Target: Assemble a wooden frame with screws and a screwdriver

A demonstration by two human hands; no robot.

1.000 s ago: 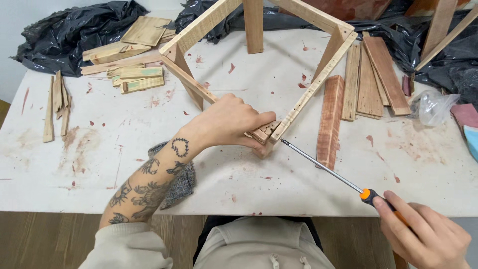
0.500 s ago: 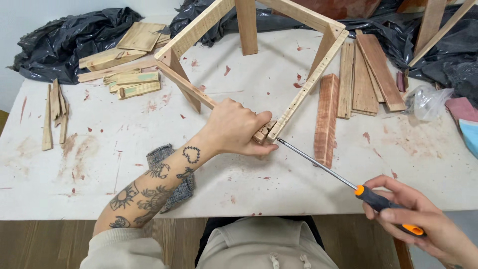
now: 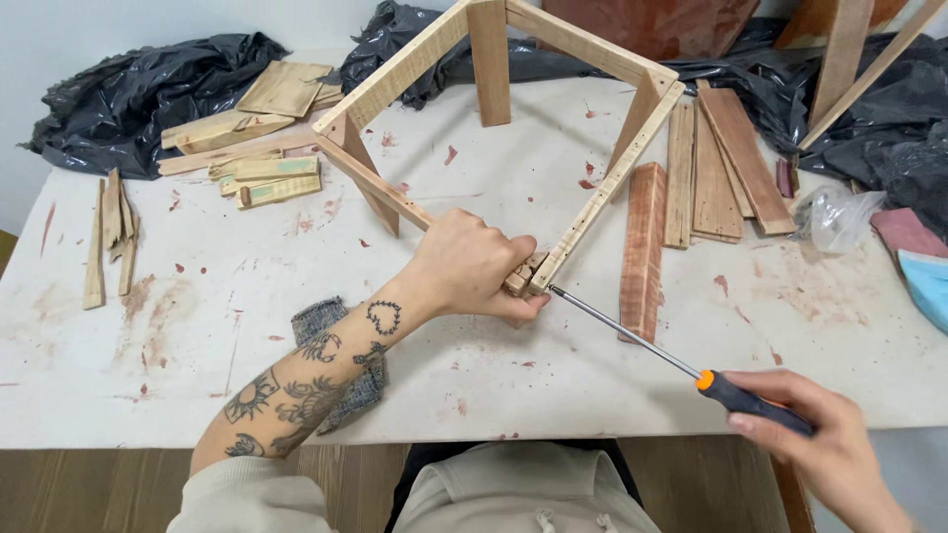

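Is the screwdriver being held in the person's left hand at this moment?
No, the right hand grips the screwdriver, while the left hand clamps the wooden frame corner.

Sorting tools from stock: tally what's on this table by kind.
Wooden frame, left hand on its corner: 1
Screwdriver, right hand on it: 1
Loose planks right of frame: about 5
Clear plastic bag: 1
Total: about 8

A white bench (image 3: 148, 385), stained with reddish smears and specks, fills most of the view. Beyond its far left corner rises a plain pale wall (image 3: 59, 30). Crumpled black plastic sheeting (image 3: 128, 94) lies along the bench's far edge. Below the bench's near edge shows a brown wood-plank floor (image 3: 89, 494). The light is even and soft, casting faint shadows.
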